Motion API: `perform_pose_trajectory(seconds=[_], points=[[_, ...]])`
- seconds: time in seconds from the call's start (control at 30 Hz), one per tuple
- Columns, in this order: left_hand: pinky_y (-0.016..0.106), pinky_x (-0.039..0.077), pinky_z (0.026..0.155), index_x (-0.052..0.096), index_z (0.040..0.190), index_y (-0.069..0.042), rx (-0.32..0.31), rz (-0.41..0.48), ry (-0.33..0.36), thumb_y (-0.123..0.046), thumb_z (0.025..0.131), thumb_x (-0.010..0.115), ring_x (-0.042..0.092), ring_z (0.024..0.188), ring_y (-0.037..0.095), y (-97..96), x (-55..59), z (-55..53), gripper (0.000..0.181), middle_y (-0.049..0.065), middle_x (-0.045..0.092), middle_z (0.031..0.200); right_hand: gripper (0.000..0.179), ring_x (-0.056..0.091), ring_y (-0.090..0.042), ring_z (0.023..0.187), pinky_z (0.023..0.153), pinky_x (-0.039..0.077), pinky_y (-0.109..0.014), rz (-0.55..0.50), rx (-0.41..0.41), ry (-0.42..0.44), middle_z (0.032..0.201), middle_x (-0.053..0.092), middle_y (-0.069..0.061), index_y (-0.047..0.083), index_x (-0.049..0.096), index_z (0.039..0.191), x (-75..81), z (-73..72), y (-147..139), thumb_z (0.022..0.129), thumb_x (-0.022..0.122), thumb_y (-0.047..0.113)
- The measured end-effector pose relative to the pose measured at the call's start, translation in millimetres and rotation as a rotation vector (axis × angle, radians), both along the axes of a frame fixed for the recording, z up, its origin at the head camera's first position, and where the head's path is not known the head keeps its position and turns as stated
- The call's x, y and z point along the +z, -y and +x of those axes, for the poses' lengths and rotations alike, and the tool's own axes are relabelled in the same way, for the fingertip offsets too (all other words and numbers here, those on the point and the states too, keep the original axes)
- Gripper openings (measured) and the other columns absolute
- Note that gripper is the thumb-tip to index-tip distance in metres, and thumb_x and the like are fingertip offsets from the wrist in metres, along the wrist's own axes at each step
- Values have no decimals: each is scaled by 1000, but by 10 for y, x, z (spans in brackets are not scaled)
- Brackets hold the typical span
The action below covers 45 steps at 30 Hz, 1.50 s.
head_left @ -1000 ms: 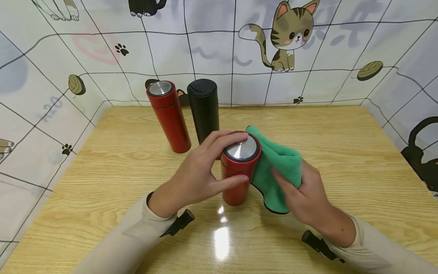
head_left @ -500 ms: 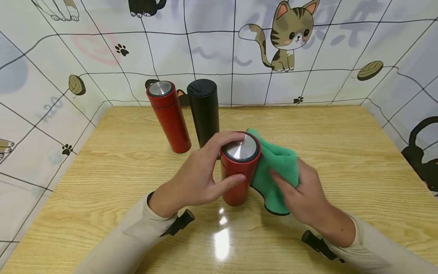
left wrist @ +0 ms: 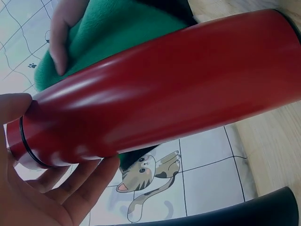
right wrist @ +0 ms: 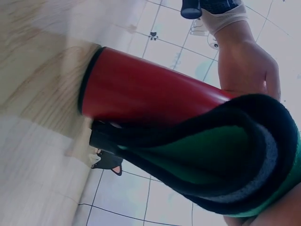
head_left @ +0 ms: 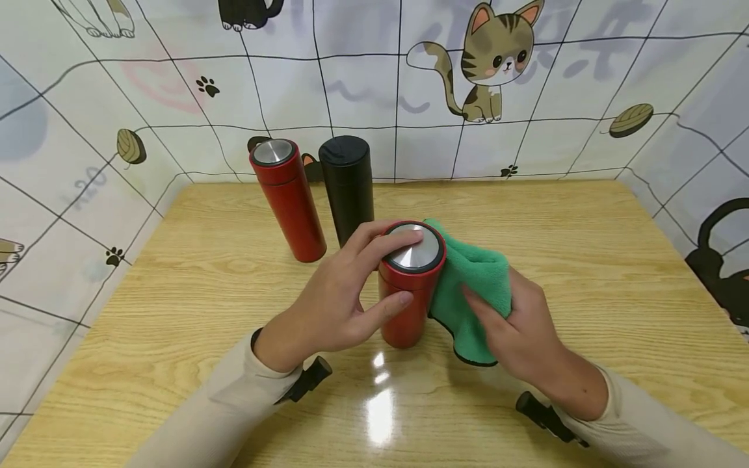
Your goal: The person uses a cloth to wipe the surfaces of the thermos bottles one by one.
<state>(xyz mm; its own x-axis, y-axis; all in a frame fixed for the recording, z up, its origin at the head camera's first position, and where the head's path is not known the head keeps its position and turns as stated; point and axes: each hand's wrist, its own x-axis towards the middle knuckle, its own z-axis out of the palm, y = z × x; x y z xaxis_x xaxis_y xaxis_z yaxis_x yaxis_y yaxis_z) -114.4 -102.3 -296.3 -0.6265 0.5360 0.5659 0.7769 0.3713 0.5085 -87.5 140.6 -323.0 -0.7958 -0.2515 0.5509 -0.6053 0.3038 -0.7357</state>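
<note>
A red thermos flask (head_left: 404, 312) with a brushed-metal lid stands upright on the table before me. My left hand (head_left: 336, 296) grips it near the top, fingers round the far side and over the lid, thumb along the front. In the left wrist view the thumb and fingertips lie either side of the flask (left wrist: 160, 84) near the lid seam. My right hand (head_left: 526, 331) holds a folded green cloth (head_left: 476, 279) with dark edging against the flask's right side. The right wrist view shows the cloth (right wrist: 197, 155) looped beside the red body (right wrist: 146, 89).
Behind the left hand stand a second red thermos flask (head_left: 292, 208) with a metal lid and a black flask (head_left: 348, 188), side by side. The wooden table (head_left: 175, 312) ends at a back wall (head_left: 363, 84) covered with cat-print sheeting, which also lines both sides.
The left thumb has slid slightly back along the flask, and the left fingers have shifted over the lid. The cloth and right hand have moved a little left. The flasks behind stay put.
</note>
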Motion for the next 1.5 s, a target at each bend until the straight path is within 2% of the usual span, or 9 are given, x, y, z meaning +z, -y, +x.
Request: perform_pose_trajectory(seconds=[0.1,0.17,0.4,0.5,0.7,0.87,1.0,1.27,1.5], points=[[28,53,97,44,145,-15,-24,11,11,-23,90,67,60,119,14,-7,5,-2,61,8,47,144,54,63,-4,119,94,53,-16,-60,4,-33,134,64,0,2,57,138,5,13,-3,88,55,-18],[26,53,100,43,145,-13,-46,25,23,-21,90,67,60,120,14,-12,7,-7,61,9,47,144,53,64,-3,117,93,53,-16,-47,2,-21,134,65,1,2,58,138,9,16,-6,88,56,-17],[22,54,97,42,143,-11,-44,28,56,-25,83,80,58,121,14,-21,8,0,72,8,49,143,50,63,1,113,93,51,-11,163,6,94,134,65,-5,13,53,143,16,-6,-9,95,59,-2],[23,53,99,43,143,-12,-47,37,59,-24,79,85,57,124,15,-28,6,-4,77,9,49,142,52,64,-1,113,93,52,-13,111,19,77,134,65,-7,11,55,142,17,-2,-1,93,59,-6],[26,53,98,48,141,-16,-32,35,34,-25,81,83,56,124,14,-31,15,-13,70,7,48,142,56,63,-5,119,94,53,-17,-35,33,-21,137,63,1,5,56,140,30,21,6,89,55,-17],[29,53,92,53,140,-20,6,28,21,-27,82,81,56,121,14,-4,23,-13,65,7,49,139,57,62,-4,121,96,52,-17,19,45,21,139,61,-4,8,54,143,38,7,7,91,56,-14],[25,55,91,52,140,-18,-19,42,32,-23,83,80,58,119,14,17,9,-10,64,7,50,138,56,62,-1,119,94,52,-15,80,43,54,139,61,-5,13,52,145,35,-4,16,93,57,-9],[20,56,93,46,142,-13,-113,64,76,-18,84,76,56,124,15,-3,7,-14,66,8,48,141,56,62,-5,121,95,52,-16,-31,39,-41,139,61,0,3,56,140,14,22,15,88,56,-18],[22,54,97,49,143,-15,-73,52,84,-25,76,88,56,126,14,-11,12,-11,78,6,50,142,54,64,-2,116,94,52,-14,94,34,40,136,63,-6,11,54,143,25,9,0,93,58,-9]])
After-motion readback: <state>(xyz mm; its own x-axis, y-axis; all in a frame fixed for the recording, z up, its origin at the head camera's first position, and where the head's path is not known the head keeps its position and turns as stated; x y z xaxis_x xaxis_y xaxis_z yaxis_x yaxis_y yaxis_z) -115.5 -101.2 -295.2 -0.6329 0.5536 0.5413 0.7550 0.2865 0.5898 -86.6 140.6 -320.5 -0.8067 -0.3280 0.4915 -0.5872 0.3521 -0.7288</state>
